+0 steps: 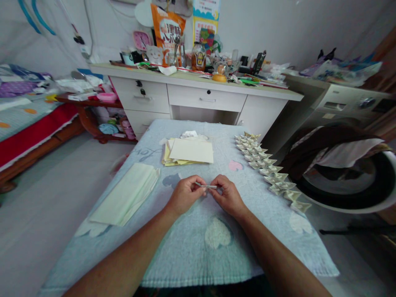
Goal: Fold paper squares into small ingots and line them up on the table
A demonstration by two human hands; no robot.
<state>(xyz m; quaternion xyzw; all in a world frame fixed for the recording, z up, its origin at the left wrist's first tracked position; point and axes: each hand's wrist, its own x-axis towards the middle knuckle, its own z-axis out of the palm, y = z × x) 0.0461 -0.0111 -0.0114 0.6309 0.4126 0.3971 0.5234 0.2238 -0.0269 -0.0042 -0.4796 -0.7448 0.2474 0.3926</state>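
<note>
Between my two hands is a small, narrow folded paper point(209, 187), seen nearly edge-on. My left hand point(189, 193) pinches its left end between thumb and forefinger. At its right end, my right hand point(227, 194) pinches it the same way. Beyond the hands lies a stack of cream and yellow paper sheets point(192, 151). To the left rests a pile of long pale green paper point(123, 196). Rows of folded paper boats point(269, 169) run along the right side of the cloth.
A pale blue cloth with heart patterns point(185, 251) covers the table. Crumpled white tissue point(189, 134) sits behind the paper stack. A white desk point(207, 101) crowded with jars and bags stands beyond. At right is a washing machine point(346, 99) with clothes in its open door.
</note>
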